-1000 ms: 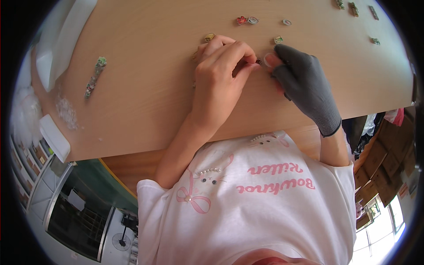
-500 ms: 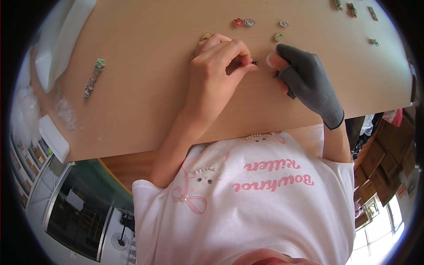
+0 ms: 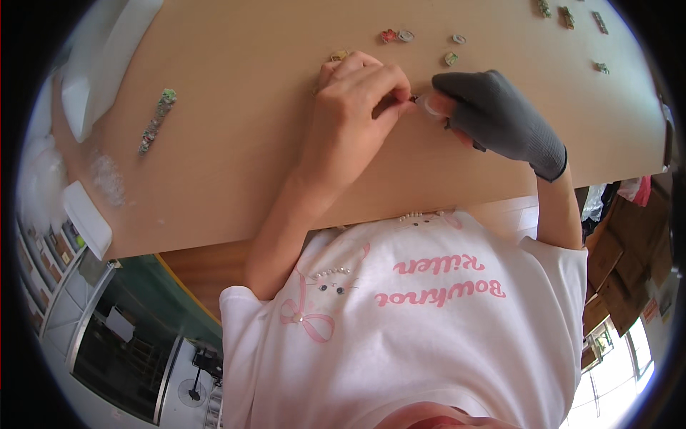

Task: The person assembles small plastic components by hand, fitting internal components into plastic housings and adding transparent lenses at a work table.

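Bare left hand (image 3: 346,107): While its palm faces away from view, thumb and forefinger meet in a pinch; these fingers (image 3: 400,111) appear to grip a small dark piece (image 3: 414,99) near its edge.
Small dark piece: At the left fingertips, over the pale wood-grain worktop (image 3: 236,157); just beside the right thumb. Contact with the worktop cannot be told.
Right hand in dark-grey knit glove (image 3: 493,114): Fingers curled inward, thumb bare and pointing left; a clear rounded piece (image 3: 427,106) shows at the thumb tip. Cannot tell whether it is clamped or merely lies against the skin.
Slip risk: Judged highest at the small dark piece; so little of it is pinched that a sideways push from the right thumb could flick it out.
Neighbour risk: A small yellowish piece (image 3: 339,55) lies close by the left knuckles; a careless shift of that hand could knock it.
Hidden: Right fingertips, behind glove and thumb; left palm; part of the yellowish piece.
Cut off: A short greenish bundle (image 3: 544,8), at the dark upper rim.
Hard to make out: Material and outline of the small dark piece; any gap between it and the clear rounded piece.
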`<state>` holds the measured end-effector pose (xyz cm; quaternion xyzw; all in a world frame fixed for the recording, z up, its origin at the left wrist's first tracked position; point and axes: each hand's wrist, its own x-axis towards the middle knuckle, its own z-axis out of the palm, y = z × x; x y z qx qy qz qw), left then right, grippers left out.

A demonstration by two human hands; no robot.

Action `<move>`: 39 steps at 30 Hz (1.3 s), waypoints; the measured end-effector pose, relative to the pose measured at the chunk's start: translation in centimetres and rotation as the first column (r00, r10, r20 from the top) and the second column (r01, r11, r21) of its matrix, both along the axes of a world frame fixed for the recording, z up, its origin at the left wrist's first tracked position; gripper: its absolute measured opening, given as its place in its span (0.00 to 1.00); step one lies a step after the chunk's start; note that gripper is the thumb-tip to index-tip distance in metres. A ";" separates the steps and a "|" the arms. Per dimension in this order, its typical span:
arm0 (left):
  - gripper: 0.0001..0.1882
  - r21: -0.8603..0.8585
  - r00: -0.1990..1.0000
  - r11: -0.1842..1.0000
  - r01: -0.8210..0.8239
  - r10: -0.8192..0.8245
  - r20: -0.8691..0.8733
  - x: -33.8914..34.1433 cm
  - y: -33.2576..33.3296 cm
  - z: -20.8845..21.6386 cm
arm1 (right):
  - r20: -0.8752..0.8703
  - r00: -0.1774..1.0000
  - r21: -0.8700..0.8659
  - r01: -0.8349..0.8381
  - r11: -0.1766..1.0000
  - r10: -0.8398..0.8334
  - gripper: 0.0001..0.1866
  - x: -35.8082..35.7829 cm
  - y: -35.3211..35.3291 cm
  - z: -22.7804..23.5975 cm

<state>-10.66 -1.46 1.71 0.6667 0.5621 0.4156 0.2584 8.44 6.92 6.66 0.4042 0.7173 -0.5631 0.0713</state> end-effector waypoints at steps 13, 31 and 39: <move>0.10 0.057 0.938 0.965 -0.255 0.262 -0.230 -5.3 -2.3 1.4 | -0.175 0.926 0.049 0.346 0.937 -0.333 0.10 1.6 -3.8 -1.0; 0.08 0.000 0.977 0.977 -0.214 0.214 0.020 -4.2 0.7 -0.7 | -0.041 0.973 0.164 0.233 0.959 -0.229 0.16 -6.6 0.5 -1.6; 0.07 -0.038 0.976 0.977 -0.209 0.211 0.054 -4.6 1.2 -0.6 | -0.032 0.996 0.325 0.092 0.941 -0.086 0.11 -6.6 1.3 -1.9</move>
